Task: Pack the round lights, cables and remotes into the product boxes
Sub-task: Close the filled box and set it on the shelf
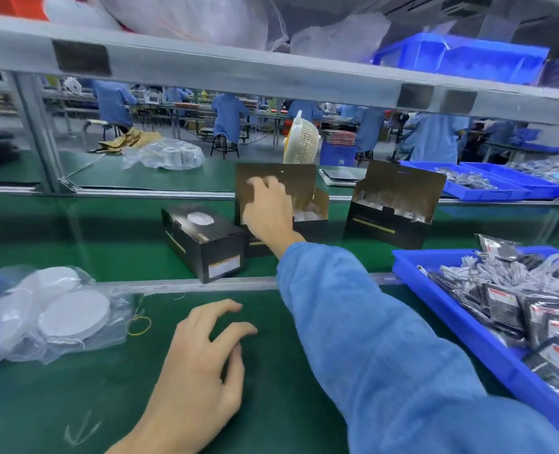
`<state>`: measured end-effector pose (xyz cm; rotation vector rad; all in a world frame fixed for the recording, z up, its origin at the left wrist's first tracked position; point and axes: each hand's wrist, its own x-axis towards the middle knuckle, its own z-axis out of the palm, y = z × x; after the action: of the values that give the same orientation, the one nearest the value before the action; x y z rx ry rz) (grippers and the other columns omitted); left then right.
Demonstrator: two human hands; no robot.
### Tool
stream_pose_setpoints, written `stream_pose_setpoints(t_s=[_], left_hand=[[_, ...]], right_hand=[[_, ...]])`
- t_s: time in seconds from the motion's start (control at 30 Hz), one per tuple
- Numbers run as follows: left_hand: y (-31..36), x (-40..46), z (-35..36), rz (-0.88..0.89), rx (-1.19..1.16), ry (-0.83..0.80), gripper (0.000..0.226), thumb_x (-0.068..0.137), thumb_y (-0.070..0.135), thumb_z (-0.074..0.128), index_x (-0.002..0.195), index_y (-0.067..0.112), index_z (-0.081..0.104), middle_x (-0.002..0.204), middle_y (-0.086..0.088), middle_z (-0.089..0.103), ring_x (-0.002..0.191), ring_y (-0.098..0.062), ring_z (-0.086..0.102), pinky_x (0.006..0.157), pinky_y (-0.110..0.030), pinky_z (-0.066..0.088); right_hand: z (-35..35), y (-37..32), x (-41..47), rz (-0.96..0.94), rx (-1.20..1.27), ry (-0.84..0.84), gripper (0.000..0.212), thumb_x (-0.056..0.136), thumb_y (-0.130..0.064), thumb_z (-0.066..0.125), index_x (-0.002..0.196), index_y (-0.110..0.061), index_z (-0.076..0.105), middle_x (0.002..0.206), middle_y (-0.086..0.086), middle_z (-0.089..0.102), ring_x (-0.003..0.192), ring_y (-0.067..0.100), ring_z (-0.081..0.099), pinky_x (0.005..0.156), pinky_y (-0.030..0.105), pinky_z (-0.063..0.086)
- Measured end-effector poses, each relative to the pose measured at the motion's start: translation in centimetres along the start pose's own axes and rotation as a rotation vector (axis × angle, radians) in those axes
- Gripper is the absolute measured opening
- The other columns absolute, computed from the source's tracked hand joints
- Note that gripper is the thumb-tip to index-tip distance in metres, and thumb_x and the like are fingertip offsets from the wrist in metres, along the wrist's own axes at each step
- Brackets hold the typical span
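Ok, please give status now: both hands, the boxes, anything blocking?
Right hand reaching into middle open black box, grip unclear. Left hand open, hovering over green mat. Nothing blocking.

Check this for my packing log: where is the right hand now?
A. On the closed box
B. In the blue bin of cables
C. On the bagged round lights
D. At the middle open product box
D: the right hand reaches into the middle open product box.
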<state>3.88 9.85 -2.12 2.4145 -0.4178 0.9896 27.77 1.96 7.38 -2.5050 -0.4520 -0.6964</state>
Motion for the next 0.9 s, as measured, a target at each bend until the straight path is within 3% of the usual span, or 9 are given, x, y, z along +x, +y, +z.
stream_pose_setpoints(t_s=[0.1, 0.2, 0.3, 0.4, 0.53, 0.6, 0.67, 0.73, 0.9], left_hand=[[-0.9, -0.3, 0.9, -0.029, 0.093, -0.130, 0.046, 0.074, 0.013, 0.071, 0.120, 0.019, 0.067, 0.137, -0.012, 0.053, 0.120, -0.031, 0.055, 0.097, -0.040, 0.044], [-3.0, 2.8, 2.1, -0.066, 0.354, -0.195, 0.072, 0.069, 0.021, 0.079, 0.138, 0.016, 0.057, 0.150, -0.023, 0.040, 0.136, -0.043, 0.042, 0.103, -0.054, 0.043], [-5.1, 7.0, 4.2, -0.093, 0.617, -0.392, 0.068, 0.092, 0.042, 0.048, 0.154, 0.021, 0.030, 0.164, -0.015, 0.004, 0.152, -0.034, -0.003, 0.119, -0.058, 0.012], [-7.4, 9.4, 6.4, -0.134, 0.674, -0.475, 0.064, 0.096, 0.042, 0.033, 0.155, 0.015, 0.027, 0.165, -0.007, 0.005, 0.152, -0.026, -0.010, 0.120, -0.055, 0.002], [-8.0, 13.3, 7.8, -0.593, -0.065, -0.346, 0.048, 0.099, 0.019, 0.047, 0.147, 0.011, 0.042, 0.156, -0.014, 0.036, 0.146, -0.030, 0.028, 0.116, -0.045, 0.027], [-6.6, 13.2, 7.2, -0.869, -0.427, -0.009, 0.032, 0.095, 0.009, 0.052, 0.124, 0.009, 0.065, 0.123, -0.017, 0.066, 0.108, -0.032, 0.060, 0.095, -0.032, 0.048], [-5.1, 12.2, 6.1, -1.041, -0.641, 0.193, 0.023, 0.094, 0.014, 0.056, 0.112, 0.005, 0.068, 0.086, -0.006, 0.071, 0.078, -0.021, 0.057, 0.066, -0.014, 0.049], [-3.4, 11.3, 4.6, -1.084, -0.869, 0.182, 0.019, 0.099, 0.022, 0.053, 0.106, 0.009, 0.065, 0.064, 0.008, 0.069, 0.066, -0.014, 0.059, 0.055, -0.014, 0.049], [0.6, 10.4, -0.7, -0.704, -1.110, -0.007, 0.045, 0.094, 0.058, 0.046, 0.119, 0.024, 0.065, 0.111, -0.009, 0.071, 0.098, -0.023, 0.066, 0.093, -0.046, 0.048]], right_hand=[[1.0, 4.7, 0.8, -0.007, -0.365, -0.383, 0.047, 0.091, -0.023, 0.056, 0.136, -0.017, 0.044, 0.129, 0.010, 0.054, 0.123, 0.032, 0.044, 0.101, 0.048, 0.030], [0.6, 7.1, 1.1, -0.103, -0.430, -0.420, 0.034, 0.094, -0.034, 0.061, 0.123, -0.017, 0.055, 0.116, 0.012, 0.062, 0.116, 0.032, 0.050, 0.086, 0.040, 0.037], [-2.5, 8.7, 0.9, -0.150, -0.394, -0.465, 0.032, 0.095, -0.036, 0.061, 0.124, -0.024, 0.060, 0.117, 0.010, 0.064, 0.110, 0.031, 0.057, 0.075, 0.032, 0.038], [-7.4, 9.1, -1.7, -0.192, -0.322, -0.524, 0.034, 0.097, -0.038, 0.057, 0.128, -0.025, 0.059, 0.119, 0.010, 0.063, 0.114, 0.030, 0.053, 0.078, 0.034, 0.041], [-11.6, 7.2, -10.9, -0.337, -0.092, -0.571, 0.027, 0.096, -0.023, 0.060, 0.122, -0.017, 0.062, 0.115, 0.007, 0.066, 0.110, 0.028, 0.053, 0.085, 0.037, 0.042], [-13.5, 5.6, -15.1, -0.434, 0.155, -0.563, 0.033, 0.093, -0.014, 0.065, 0.125, -0.012, 0.062, 0.121, 0.006, 0.065, 0.113, 0.022, 0.055, 0.097, 0.038, 0.043], [-16.4, 5.9, -16.6, -0.367, 0.378, -0.450, 0.038, 0.090, -0.011, 0.069, 0.126, -0.007, 0.061, 0.124, 0.004, 0.065, 0.114, 0.015, 0.059, 0.101, 0.030, 0.045], [-19.5, 7.7, -16.5, -0.246, 0.416, -0.308, 0.028, 0.089, -0.008, 0.070, 0.116, -0.005, 0.068, 0.113, 0.003, 0.069, 0.104, 0.011, 0.064, 0.097, 0.025, 0.049], [-23.2, 15.4, -13.8, -0.096, 0.090, -0.105, 0.007, 0.089, -0.014, 0.069, 0.093, -0.013, 0.075, 0.084, -0.007, 0.071, 0.078, 0.001, 0.063, 0.079, 0.022, 0.050]])
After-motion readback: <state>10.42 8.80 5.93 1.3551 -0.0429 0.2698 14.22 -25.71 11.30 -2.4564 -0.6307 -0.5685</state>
